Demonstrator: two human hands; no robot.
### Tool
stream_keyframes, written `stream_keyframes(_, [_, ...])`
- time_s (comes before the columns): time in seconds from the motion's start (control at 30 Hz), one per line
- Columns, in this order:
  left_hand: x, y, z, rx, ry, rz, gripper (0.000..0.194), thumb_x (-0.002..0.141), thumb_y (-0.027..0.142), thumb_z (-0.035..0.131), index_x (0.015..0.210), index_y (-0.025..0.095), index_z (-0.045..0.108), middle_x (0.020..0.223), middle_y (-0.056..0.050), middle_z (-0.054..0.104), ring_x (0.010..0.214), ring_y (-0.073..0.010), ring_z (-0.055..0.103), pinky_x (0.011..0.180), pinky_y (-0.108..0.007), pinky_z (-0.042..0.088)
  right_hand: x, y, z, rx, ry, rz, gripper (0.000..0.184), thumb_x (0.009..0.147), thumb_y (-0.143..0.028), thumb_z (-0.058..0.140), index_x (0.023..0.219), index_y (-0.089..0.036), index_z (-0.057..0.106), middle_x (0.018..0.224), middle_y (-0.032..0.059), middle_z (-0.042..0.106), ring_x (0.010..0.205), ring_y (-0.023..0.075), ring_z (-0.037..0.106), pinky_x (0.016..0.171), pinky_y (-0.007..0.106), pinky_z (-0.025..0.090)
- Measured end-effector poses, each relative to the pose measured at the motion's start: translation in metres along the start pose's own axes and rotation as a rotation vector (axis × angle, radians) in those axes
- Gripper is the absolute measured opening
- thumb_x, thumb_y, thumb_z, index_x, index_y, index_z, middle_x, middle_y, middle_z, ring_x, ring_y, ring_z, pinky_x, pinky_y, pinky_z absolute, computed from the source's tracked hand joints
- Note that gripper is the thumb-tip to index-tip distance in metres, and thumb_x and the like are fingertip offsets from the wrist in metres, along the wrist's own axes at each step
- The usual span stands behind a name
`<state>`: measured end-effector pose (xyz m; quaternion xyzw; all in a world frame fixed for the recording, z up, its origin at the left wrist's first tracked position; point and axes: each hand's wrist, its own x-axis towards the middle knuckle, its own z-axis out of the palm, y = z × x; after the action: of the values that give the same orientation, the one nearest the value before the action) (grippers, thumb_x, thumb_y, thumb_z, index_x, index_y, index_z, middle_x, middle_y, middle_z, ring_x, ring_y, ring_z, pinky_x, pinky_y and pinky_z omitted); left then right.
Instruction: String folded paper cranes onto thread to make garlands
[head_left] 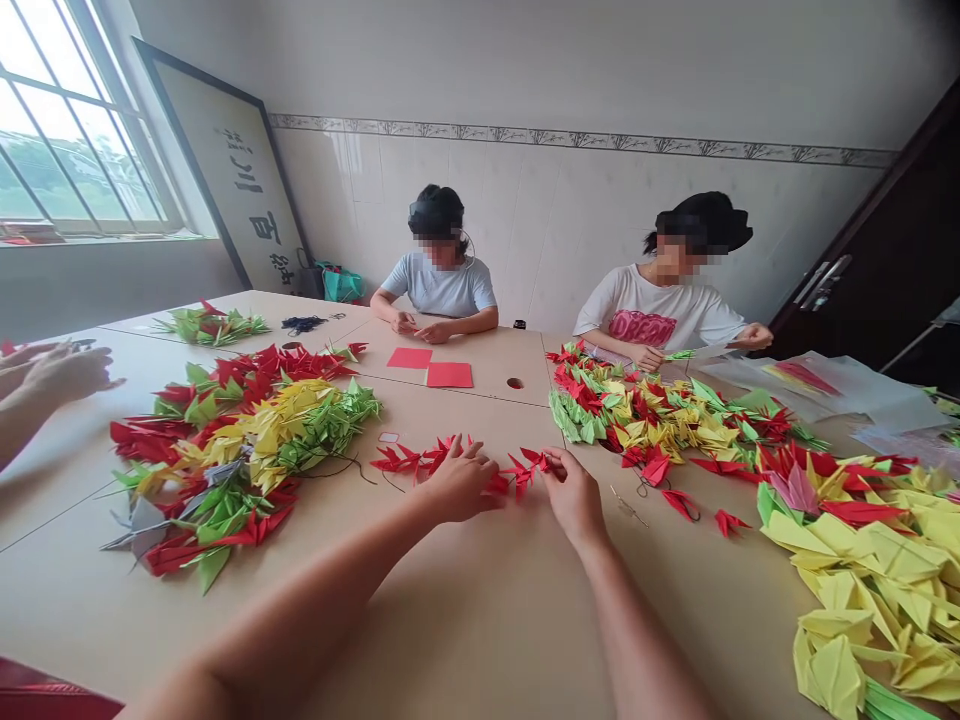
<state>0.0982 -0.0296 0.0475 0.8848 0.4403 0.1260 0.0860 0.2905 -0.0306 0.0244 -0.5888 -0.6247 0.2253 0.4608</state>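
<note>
A row of red folded paper cranes (409,460) lies on the table in front of me, with a dark string at its left end. My left hand (463,482) rests over the middle of this row, palm down, fingers apart, and partly hides the cranes under it. At the right end, the thumb and fingertips of my right hand (574,492) pinch a red paper crane (531,468). Just right of that hand lies a thin, pale wire-like piece (628,506). Loose red cranes (681,504) are scattered farther right, some by dark string.
Heaps of coloured cranes lie left (262,430) and right (885,560) on the table (480,620). Red paper squares (450,375) sit ahead. Two people (442,285) work across the table; another person's hands (64,380) reach in from the left. Plastic sheets (862,390) lie far right.
</note>
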Motion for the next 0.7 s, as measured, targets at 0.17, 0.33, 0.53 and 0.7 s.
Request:
stream_keyframes(0.17, [-0.003, 0.011, -0.004, -0.618, 0.225, -0.150, 0.048, 0.083, 0.052, 0.044, 0.118, 0.020, 0.046, 0.103, -0.008, 0.062, 0.096, -0.0220, 0.058, 0.085, -0.041, 0.043, -0.012, -0.022, 0.012, 0.189, -0.048, -0.075, 0.030, 0.076, -0.035, 0.056, 0.100, -0.018, 0.063, 0.090, 0.0087, 0.070, 0.079, 0.0203, 0.065, 0.076, 0.034, 0.050])
stream_keyframes(0.33, [-0.003, 0.010, -0.001, -1.263, 0.189, -0.297, 0.032, 0.075, 0.044, 0.060, 0.077, 0.013, 0.056, 0.066, -0.001, 0.057, 0.056, -0.0088, 0.051, 0.053, -0.022, 0.039, -0.018, -0.031, 0.022, 0.527, -0.173, 0.120, 0.034, 0.066, -0.044, 0.069, 0.088, -0.018, 0.066, 0.080, 0.0057, 0.070, 0.074, 0.0179, 0.064, 0.071, 0.030, 0.050])
stream_keyframes(0.53, [-0.003, 0.001, -0.001, -1.678, 0.177, -0.362, 0.029, 0.069, 0.038, 0.069, 0.071, 0.012, 0.056, 0.064, 0.000, 0.057, 0.052, -0.0056, 0.049, 0.050, -0.019, 0.036, -0.017, -0.029, 0.017, 0.723, -0.256, 0.312, 0.031, 0.064, -0.043, 0.073, 0.074, -0.015, 0.066, 0.064, 0.0004, 0.064, 0.059, 0.0116, 0.054, 0.061, 0.025, 0.046])
stream_keyframes(0.7, [-0.001, 0.004, -0.006, -1.726, 0.098, -0.373, 0.028, 0.068, 0.037, 0.069, 0.073, 0.012, 0.058, 0.062, 0.000, 0.057, 0.051, -0.0063, 0.051, 0.049, -0.019, 0.038, -0.017, -0.033, 0.015, 0.779, -0.346, 0.255, 0.034, 0.066, -0.035, 0.073, 0.096, -0.020, 0.066, 0.089, 0.0025, 0.068, 0.080, 0.0141, 0.060, 0.075, 0.026, 0.047])
